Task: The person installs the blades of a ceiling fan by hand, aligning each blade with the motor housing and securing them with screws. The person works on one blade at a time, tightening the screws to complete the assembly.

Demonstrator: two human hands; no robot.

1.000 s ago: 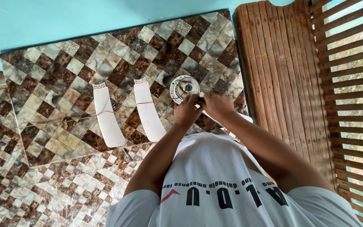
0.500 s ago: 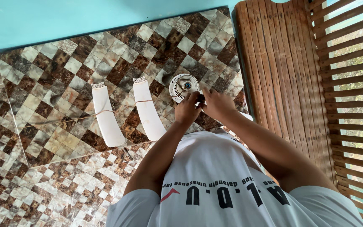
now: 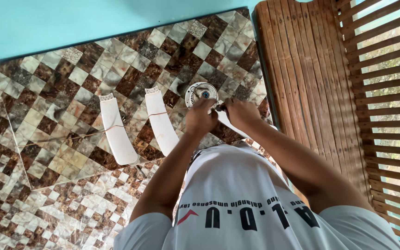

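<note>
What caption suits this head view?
Left hand and right hand work at a round white fan hub beside two white blades on checkered tiles.

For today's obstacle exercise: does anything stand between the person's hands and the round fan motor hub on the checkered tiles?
Nothing visible does. The left hand and right hand are already at the lower edge of the round fan motor hub. The two white fan blades lie off to the side, apart from the hub.

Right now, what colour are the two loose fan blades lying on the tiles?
White fan blades, with patterned tips; head view.
</note>
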